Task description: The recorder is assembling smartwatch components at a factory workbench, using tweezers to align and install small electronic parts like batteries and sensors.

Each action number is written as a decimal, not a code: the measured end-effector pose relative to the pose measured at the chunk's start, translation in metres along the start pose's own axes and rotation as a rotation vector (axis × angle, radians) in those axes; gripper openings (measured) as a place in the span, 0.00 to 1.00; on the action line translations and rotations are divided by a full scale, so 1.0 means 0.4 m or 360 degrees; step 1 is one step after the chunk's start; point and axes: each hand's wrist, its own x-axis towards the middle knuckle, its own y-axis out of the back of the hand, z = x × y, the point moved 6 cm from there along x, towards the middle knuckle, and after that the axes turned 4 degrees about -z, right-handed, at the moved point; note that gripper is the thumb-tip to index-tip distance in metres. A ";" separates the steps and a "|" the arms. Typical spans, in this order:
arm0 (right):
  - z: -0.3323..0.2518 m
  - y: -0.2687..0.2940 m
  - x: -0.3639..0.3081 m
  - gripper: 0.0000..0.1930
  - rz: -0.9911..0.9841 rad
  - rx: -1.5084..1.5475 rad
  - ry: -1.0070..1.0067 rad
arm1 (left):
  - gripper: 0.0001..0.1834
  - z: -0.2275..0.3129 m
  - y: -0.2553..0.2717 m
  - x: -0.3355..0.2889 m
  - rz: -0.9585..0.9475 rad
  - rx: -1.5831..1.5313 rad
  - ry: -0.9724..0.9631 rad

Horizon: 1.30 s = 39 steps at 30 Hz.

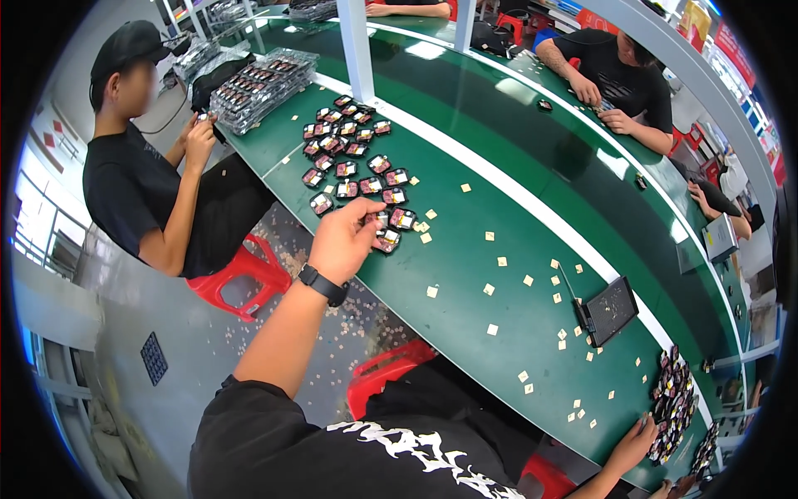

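My left hand (345,239), with a black watch (323,284) on its wrist, reaches to the near side of a spread of small black cases with pink and yellow-white labels (346,170). Its thumb and fingers pinch one small black case (381,218), partly covered by the fingertips. Far to the right, my right hand (633,442) has its fingers drawn together beside a dense heap of similar black cases (674,403). Anything between those fingertips is too small to make out.
Small cream paper squares (489,289) lie scattered over the green table (449,324). A black tablet-like box (611,312) stands by the white rail. Clear plastic trays (262,87) are stacked far left. One person (158,166) sits left; another (615,83) works across the belt (499,150).
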 end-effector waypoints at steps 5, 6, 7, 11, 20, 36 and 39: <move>-0.018 -0.011 0.020 0.14 -0.0043 -0.0141 -0.0015 | 0.15 0.022 0.010 0.062 0.0001 0.0686 -0.0141; -0.038 -0.002 0.025 0.15 -0.0050 -0.0117 -0.0051 | 0.14 0.012 0.018 0.071 0.0006 0.0789 -0.0181; -0.054 0.021 0.017 0.15 0.0045 -0.0159 -0.0040 | 0.13 0.027 0.010 0.078 0.0006 0.0977 -0.0287; -0.063 0.065 -0.010 0.19 0.0273 -0.0346 -0.0392 | 0.12 0.014 -0.002 0.105 -0.0040 0.1176 -0.0557; -0.056 0.063 0.004 0.16 0.0198 -0.0116 -0.0625 | 0.19 0.026 -0.007 0.128 0.0002 0.1640 -0.0687; 0.043 0.077 -0.047 0.12 0.0336 -0.0283 -0.0405 | 0.11 0.334 -0.796 -0.245 -0.2311 0.0027 -0.0716; -0.014 0.119 -0.053 0.11 0.0492 -0.0240 -0.0180 | 0.13 0.253 -0.837 -0.279 -0.2722 -0.0338 -0.0155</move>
